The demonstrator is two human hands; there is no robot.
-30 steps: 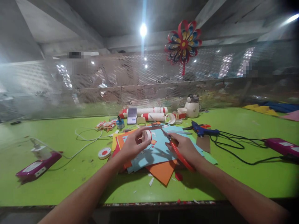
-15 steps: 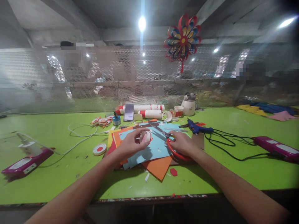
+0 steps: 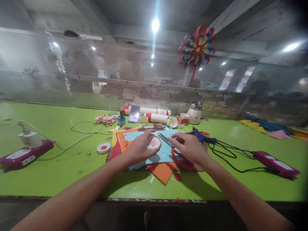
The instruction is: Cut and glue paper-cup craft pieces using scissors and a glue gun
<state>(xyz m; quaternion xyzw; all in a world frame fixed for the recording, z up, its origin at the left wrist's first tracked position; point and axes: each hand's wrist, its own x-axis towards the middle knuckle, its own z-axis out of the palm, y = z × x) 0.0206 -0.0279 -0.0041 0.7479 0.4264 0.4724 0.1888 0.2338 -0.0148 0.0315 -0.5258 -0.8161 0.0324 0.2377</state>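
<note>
My left hand (image 3: 141, 146) is closed around a short round white paper piece (image 3: 155, 142), with a pinkish shape showing inside its rim. Red-handled scissors (image 3: 182, 160) lie on light blue paper sheets (image 3: 166, 157), blades pointing away to the upper left. Just over them is my right hand (image 3: 186, 144), its fingers curved and apart, no longer round the handles. Orange paper (image 3: 162, 173) sticks out from under the blue sheets. A similar white disc with a red centre (image 3: 104, 148) rests on the green table left of the stack.
A blue glue gun (image 3: 204, 136) with a black cable lies to the right, by a purple power strip (image 3: 276, 162). Behind the paper stand a phone (image 3: 134, 114), an ink bottle (image 3: 121, 119), stacked paper cups (image 3: 157, 118) and a jug (image 3: 195, 113). Another power strip (image 3: 26, 157) sits left.
My right hand has let go of the scissors, which now lie on the paper. In my left hand the round piece has turned so its pink inside faces me. The view has shifted slightly.
</note>
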